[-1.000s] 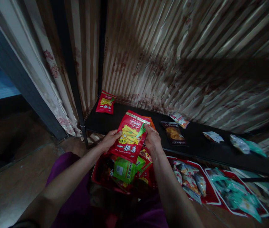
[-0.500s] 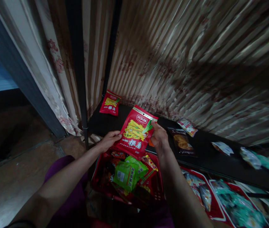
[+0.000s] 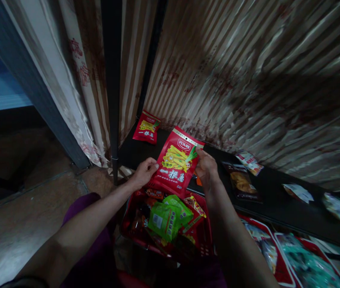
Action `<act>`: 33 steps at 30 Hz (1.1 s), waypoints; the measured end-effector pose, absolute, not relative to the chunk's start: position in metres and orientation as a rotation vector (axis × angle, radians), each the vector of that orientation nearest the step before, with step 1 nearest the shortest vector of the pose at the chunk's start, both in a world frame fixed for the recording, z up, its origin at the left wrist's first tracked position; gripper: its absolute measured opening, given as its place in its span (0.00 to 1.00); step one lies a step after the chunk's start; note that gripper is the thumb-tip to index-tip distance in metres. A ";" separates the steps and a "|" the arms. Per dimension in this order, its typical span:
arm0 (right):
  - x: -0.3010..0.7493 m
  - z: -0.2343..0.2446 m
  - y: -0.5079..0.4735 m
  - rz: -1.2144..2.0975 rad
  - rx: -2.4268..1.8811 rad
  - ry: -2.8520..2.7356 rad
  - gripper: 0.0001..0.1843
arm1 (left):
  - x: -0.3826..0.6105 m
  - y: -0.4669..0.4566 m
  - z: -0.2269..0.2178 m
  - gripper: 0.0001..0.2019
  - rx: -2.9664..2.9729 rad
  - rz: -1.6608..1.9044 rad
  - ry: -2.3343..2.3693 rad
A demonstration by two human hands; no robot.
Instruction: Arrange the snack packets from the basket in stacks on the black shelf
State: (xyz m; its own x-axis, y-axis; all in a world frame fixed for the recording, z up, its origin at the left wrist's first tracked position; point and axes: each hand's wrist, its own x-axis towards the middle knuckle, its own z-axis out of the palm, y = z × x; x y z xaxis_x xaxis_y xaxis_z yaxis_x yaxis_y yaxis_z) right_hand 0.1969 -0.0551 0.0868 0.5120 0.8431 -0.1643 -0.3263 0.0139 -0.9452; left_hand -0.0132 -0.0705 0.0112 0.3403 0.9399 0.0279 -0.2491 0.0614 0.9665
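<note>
While the head view has the left hand (image 3: 146, 173) pinching the left edge of a red snack packet (image 3: 177, 164), the right hand (image 3: 207, 166) grasps its upper right edge, thumb on front. Packet sits between the 2 hands, tilted, printed front showing, above the far side of a red basket (image 3: 205, 230) with green packets (image 3: 164, 222) inside. 1 matching packet (image 3: 146, 127) is at the left end of the black shelf (image 3: 273, 200).

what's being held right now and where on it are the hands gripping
A red snack bag: the left hand holds its left edge, about midway down; the right hand holds its right edge, nearer the top.
</note>
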 end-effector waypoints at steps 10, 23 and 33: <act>0.168 0.062 -0.096 1.215 -1.353 -0.678 0.16 | -0.018 -0.042 0.001 0.09 1.154 1.310 0.946; 0.131 0.038 -0.108 1.168 -1.232 -0.545 0.19 | -0.017 -0.034 0.009 0.11 0.997 1.312 0.947; 0.127 0.027 -0.108 1.171 -1.267 -0.460 0.22 | -0.022 -0.026 0.008 0.07 1.059 1.354 0.995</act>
State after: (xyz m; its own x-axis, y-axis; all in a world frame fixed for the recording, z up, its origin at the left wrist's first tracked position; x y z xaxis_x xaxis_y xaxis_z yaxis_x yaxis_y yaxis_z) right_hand 0.1273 -0.1078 0.0271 0.3976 0.8625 -0.3129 -0.4187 -0.1329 -0.8984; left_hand -0.0217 -0.0264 0.0081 -0.0043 0.9986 0.0521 -0.2487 -0.0515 0.9672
